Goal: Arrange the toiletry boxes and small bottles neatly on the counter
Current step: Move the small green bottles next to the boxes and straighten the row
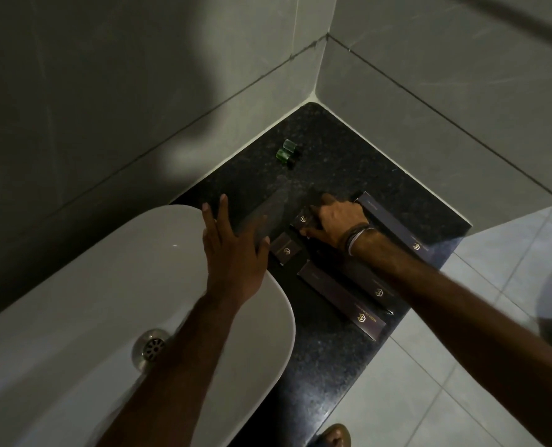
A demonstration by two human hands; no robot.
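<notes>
small bottles (286,155): two green, side by side near wall | toiletry boxes (342,301): dark, flat, scattered

The left hand (232,250) was held flat and palm-down, its fingers (218,217) extended and spread, the thumb set off to the right. The left forearm was stretched up from the lower edge of the view. The right hand (336,221) was reached further forward, palm-down, its fingers curled downward and partly hidden. Dark and pale bands were worn at the right wrist. The right forearm was extended in from the lower right.
</notes>
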